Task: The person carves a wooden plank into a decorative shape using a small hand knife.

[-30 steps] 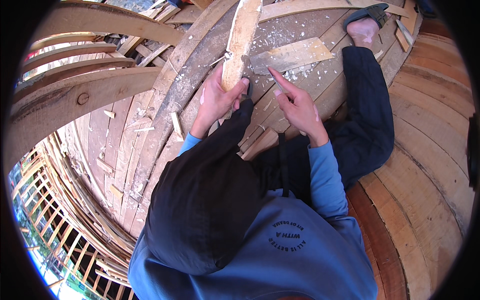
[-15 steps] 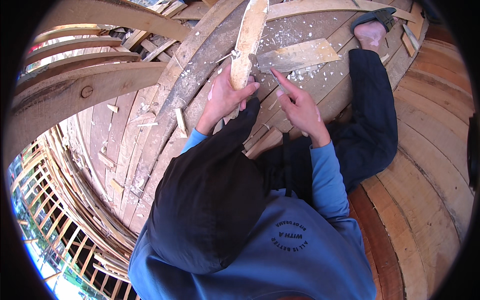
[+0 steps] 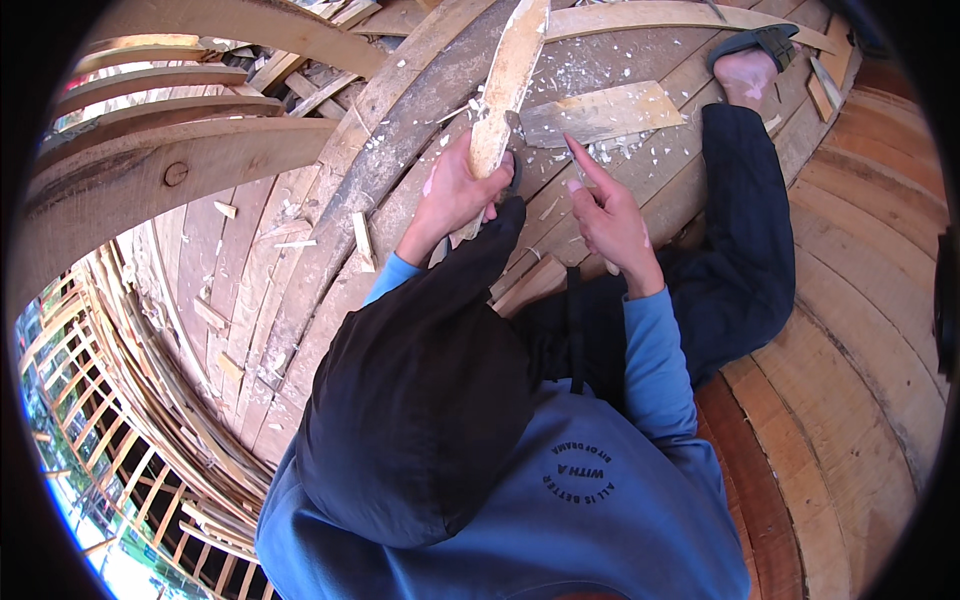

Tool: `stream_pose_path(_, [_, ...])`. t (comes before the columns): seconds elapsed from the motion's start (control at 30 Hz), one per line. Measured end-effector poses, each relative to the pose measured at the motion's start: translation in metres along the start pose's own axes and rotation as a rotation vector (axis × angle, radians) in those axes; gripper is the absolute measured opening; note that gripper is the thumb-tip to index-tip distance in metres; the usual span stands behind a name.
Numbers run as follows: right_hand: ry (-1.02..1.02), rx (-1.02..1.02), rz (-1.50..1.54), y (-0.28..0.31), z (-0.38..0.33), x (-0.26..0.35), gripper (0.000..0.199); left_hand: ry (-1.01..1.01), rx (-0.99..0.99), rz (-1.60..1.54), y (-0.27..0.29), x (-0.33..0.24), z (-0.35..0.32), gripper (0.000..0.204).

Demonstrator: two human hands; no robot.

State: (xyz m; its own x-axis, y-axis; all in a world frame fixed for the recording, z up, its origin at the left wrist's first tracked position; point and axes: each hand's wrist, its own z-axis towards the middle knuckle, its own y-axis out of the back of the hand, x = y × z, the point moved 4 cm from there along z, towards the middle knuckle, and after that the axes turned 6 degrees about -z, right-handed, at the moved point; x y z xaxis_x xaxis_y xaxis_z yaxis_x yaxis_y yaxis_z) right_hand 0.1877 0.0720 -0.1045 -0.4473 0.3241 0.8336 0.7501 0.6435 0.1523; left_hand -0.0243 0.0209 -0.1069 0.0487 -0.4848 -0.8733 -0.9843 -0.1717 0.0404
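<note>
My left hand (image 3: pixel 455 197) is closed round the lower part of a long, pale piece of wood (image 3: pixel 508 75), which stands up and away from me with a roughly pared face. My right hand (image 3: pixel 613 222), a little to the right and apart from the wood, is closed on a knife (image 3: pixel 579 168). Its narrow blade lies along my stretched index finger, and its handle end peeks out below my palm. My raised left knee (image 3: pixel 420 400), in dark trousers, hides part of the floor below my left hand. A sandal shows in part behind the wood.
A flat board (image 3: pixel 610 112) lies beyond my hands among pale wood shavings on the plank floor (image 3: pixel 290 270). Curved timber ribs (image 3: pixel 175 175) rise at the left, above bundled thin strips (image 3: pixel 160 370). My right leg (image 3: pixel 745 220) stretches out beside the curved plank wall (image 3: pixel 860 290).
My right hand with the knife has moved slightly right, farther from the wood. My left hand keeps its grip, and the whole view has shifted a little.
</note>
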Motion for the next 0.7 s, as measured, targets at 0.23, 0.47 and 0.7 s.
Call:
stream_pose_path(0.23, [-0.048,-0.014,0.069,0.008,-0.003,-0.007,0.06,-0.138,-0.192,0.271,0.03,0.043,-0.004,0.047])
stream_pose_path(0.47, [-0.127,-0.067,0.137,0.032,-0.009,-0.03,0.064,0.121,-0.512,0.686,0.089,0.105,-0.1,0.054])
stream_pose_path(0.7, [-0.118,-0.097,0.122,0.029,-0.005,-0.035,0.064,0.495,-0.195,0.843,0.112,0.136,-0.143,0.064])
